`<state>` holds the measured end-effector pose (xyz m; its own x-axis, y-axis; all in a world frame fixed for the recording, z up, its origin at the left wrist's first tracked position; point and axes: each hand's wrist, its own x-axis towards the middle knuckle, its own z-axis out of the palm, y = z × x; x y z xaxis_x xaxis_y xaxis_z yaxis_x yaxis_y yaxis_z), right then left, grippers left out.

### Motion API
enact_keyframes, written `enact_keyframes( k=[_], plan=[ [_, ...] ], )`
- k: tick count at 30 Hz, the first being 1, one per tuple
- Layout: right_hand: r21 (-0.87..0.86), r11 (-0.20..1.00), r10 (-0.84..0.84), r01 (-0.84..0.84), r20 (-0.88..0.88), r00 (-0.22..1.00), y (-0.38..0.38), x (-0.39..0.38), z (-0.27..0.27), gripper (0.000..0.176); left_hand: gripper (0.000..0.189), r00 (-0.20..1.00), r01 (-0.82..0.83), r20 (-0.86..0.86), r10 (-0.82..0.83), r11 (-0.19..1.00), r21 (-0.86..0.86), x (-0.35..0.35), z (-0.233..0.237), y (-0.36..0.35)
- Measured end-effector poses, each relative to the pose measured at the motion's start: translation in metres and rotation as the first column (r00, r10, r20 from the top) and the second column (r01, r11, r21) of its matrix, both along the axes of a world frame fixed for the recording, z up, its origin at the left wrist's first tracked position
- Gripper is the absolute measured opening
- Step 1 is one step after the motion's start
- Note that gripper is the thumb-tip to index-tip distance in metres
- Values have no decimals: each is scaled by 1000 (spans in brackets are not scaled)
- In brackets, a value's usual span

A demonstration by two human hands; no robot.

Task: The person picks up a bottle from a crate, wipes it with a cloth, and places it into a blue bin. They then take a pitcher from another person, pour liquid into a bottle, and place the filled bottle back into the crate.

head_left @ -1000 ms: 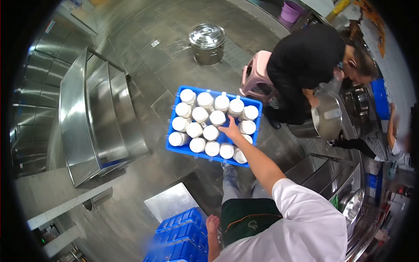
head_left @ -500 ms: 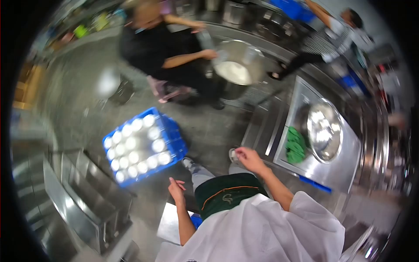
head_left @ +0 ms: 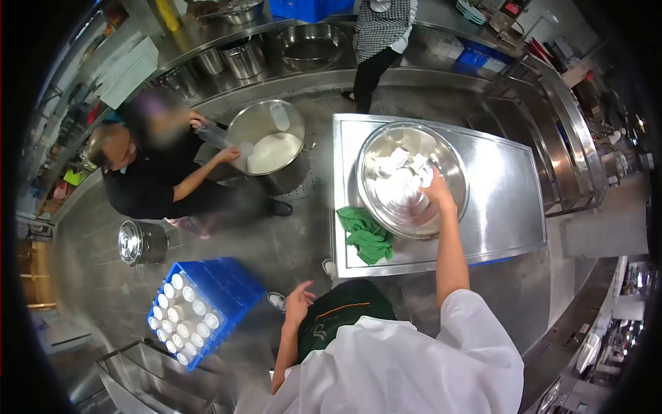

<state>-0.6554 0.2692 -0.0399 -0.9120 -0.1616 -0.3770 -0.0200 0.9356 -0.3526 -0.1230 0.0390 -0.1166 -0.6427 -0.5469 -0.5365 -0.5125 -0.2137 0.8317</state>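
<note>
Reaching into a large shiny metal bowl point(head_left: 369, 196), my right hand point(head_left: 434, 190) has its fingers on or near small white and silvery items point(head_left: 417, 165); glare hides whether it grips one. The bowl stands on a steel table point(head_left: 496, 186). A crumpled green cloth point(head_left: 369, 238) lies beside the bowl at the table's near left corner. My left hand point(head_left: 298, 303) hangs in front of the dark green apron point(head_left: 352, 314), fingers apart, holding nothing.
A blue crate point(head_left: 227, 293) of white-topped containers point(head_left: 178, 310) stands on the floor at the left. Beyond it are a lidded pot point(head_left: 141, 243) and a person handling clear containers over a big pot point(head_left: 301, 131) of white contents. Another person stands at the back counter point(head_left: 276, 21).
The view has turned right, toward the table. My right hand has gone from beside the table into the bowl. My left hand remains near the apron.
</note>
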Motion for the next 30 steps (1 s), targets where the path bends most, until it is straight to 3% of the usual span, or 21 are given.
enact_keyframes(
  k=[2, 3, 6, 8, 10, 11, 13, 14, 16, 18, 20, 22, 24, 26, 30],
  plan=[
    [-177, 975, 105, -134, -160, 981, -15, -21, -20, 107, 50, 973, 229, 51, -224, 962, -146, 11, -15, 1],
    [-176, 944, 199, -278, -364, 910, -11, -43, -62, 101, 49, 968, 250, 76, -240, 951, -182, 18, -18, 1],
    [-114, 967, 193, -229, -266, 945, -39, -50, -82, 90, 47, 988, 111, 120, -99, 989, -96, 36, -27, 1],
    [-108, 944, 263, -312, -328, 907, -48, -42, -79, 81, 46, 989, 52, 144, -31, 988, -145, 54, -35, 1],
    [73, 930, 363, -361, -333, 870, -53, -27, -62, 77, 46, 988, -6, 148, 36, 980, -198, 62, -45, -1],
    [68, 927, 368, -368, -340, 865, -51, -21, -67, 77, 44, 981, -50, 172, 87, 977, -207, 68, -49, 0],
    [170, 832, 539, -528, -472, 698, -38, -16, -88, 62, 40, 969, -113, 197, 150, 976, -187, 77, -54, 0],
    [172, 834, 536, -524, -474, 698, -33, -7, -83, 62, 40, 970, -110, 194, 146, 976, -186, 80, -58, 1],
    [133, 700, 713, -701, -179, 678, -19, 13, -61, 48, 43, 957, -177, 212, 200, 977, -119, 80, -75, 1],
    [45, 748, 659, -662, -166, 734, -5, 43, -42, 46, 38, 971, -138, 182, 156, 984, -112, 84, -97, -2],
    [-48, 790, 600, -611, -150, 786, 4, 57, -25, 44, 34, 970, -199, 141, 199, 980, -12, 72, -101, -7],
    [-101, 781, 600, -617, -154, 785, 21, 70, -7, 46, 33, 987, -115, 106, 121, 991, -64, 51, -88, -16],
    [-148, 829, 500, -539, -234, 834, 27, 92, 32, 49, 30, 999, -9, 49, 18, 983, -183, 7, -43, -25],
    [-230, 915, 249, -332, -325, 912, 35, 108, 55, 53, 30, 994, 113, 17, -113, 959, -259, -39, -9, -36],
    [-304, 924, 102, -234, -394, 913, 46, 131, 68, 53, 30, 969, 201, -74, -235, 928, -314, -124, 51, -48]
  ],
)
